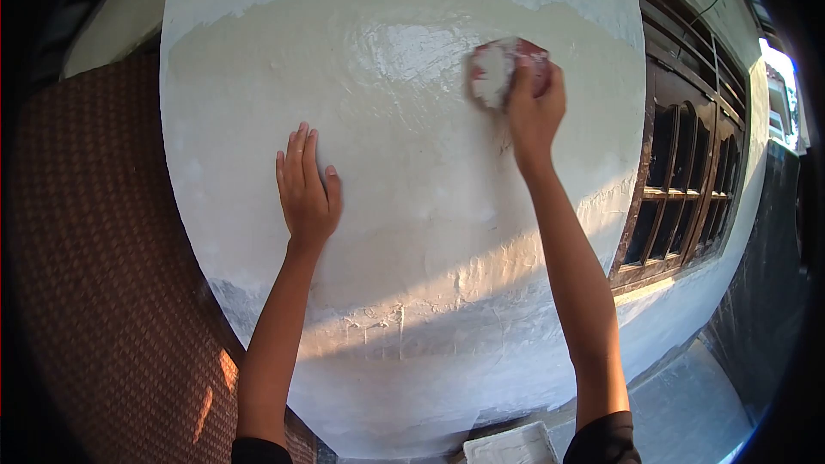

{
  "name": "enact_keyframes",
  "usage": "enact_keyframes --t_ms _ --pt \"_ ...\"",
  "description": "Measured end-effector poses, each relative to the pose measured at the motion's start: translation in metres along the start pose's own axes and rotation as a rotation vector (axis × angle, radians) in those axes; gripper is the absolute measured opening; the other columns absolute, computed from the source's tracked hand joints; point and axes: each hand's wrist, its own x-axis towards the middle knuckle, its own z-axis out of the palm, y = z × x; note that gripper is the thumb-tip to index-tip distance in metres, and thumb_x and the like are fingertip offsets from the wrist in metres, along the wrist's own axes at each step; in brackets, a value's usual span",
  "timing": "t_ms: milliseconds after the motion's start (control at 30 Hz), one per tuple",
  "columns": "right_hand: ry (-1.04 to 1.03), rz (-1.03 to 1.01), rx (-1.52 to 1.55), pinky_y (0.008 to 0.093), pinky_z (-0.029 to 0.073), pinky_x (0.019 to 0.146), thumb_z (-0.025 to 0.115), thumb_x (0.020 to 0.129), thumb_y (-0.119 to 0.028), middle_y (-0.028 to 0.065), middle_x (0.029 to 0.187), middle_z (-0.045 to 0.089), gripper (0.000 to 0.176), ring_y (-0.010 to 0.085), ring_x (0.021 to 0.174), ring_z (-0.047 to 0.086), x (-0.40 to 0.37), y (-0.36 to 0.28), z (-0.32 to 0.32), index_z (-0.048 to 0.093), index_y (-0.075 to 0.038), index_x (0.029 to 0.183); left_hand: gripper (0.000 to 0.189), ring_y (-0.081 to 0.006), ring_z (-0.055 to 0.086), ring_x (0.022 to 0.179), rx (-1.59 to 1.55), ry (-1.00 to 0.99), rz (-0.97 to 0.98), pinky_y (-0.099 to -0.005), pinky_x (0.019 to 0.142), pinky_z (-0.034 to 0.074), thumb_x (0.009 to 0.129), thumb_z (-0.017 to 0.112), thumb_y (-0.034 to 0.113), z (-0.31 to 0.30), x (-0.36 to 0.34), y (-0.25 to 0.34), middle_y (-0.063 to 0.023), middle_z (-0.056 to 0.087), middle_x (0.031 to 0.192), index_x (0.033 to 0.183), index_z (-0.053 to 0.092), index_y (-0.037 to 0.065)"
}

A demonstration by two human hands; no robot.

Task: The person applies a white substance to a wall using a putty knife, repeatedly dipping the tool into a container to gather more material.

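Note:
My left hand lies flat against the pale wall, its fingers stretched upward and holding nothing. Higher up and to the right, my right hand grips a dark red spreader smeared with white paste, slightly blurred. The spreader is at the wall surface; its exact kind is hard to make out. Beside it, a wet, shiny patch of white paste shows swirled marks. Below my hands, drips and rough ridges of paste run across the wall.
A brown woven panel stands along the left. To the right is a dark wooden window with small panes and a frame. At the bottom, a paste-coated white tray sits by the foot of the wall, near a grey floor.

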Motion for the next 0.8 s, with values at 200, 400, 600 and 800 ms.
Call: enact_keyframes --t_ms 200,400,600,800 --pt "-0.293 -0.355 -0.275 0.0421 0.036 0.089 0.066 0.093 -0.026 0.0171 0.09 0.07 0.03 0.0321 0.086 0.067 -0.018 0.003 0.035 0.062 -0.002 0.112 0.057 -0.0311 0.034 0.146 0.017 -0.007 0.019 -0.0533 0.12 0.021 0.092 0.049 0.01 -0.001 0.001 0.0 -0.0133 0.04 0.155 0.148 0.04 0.003" --pt "0.245 0.134 -0.054 0.0367 0.053 0.081 0.062 0.097 -0.024 0.0172 0.098 0.072 0.029 0.0266 0.089 0.07 0.034 0.01 -0.009 0.064 0.002 0.111 0.055 -0.0328 0.033 0.146 0.008 -0.014 0.007 -0.0555 0.12 0.019 0.095 0.046 0.012 0.0 -0.002 0.001 -0.0146 0.039 0.156 0.149 0.038 0.003" --pt "-0.338 -0.33 -0.173 0.0381 0.052 0.077 0.064 0.095 -0.021 0.0195 0.094 0.07 0.026 0.0306 0.084 0.069 -0.021 -0.004 0.009 0.064 0.0 0.11 0.055 -0.0335 0.033 0.146 0.01 -0.005 0.015 -0.0551 0.121 0.019 0.095 0.046 0.011 0.001 -0.002 0.002 -0.0154 0.039 0.156 0.149 0.038 0.002" --pt "0.187 0.066 -0.119 0.0392 0.054 0.079 0.063 0.096 -0.021 0.0195 0.093 0.072 0.028 0.0306 0.086 0.071 0.019 0.007 -0.011 0.063 0.003 0.111 0.056 -0.0332 0.033 0.146 0.024 -0.011 -0.005 -0.0547 0.12 0.02 0.094 0.047 0.012 0.001 -0.007 0.006 -0.0156 0.039 0.156 0.148 0.039 0.002"
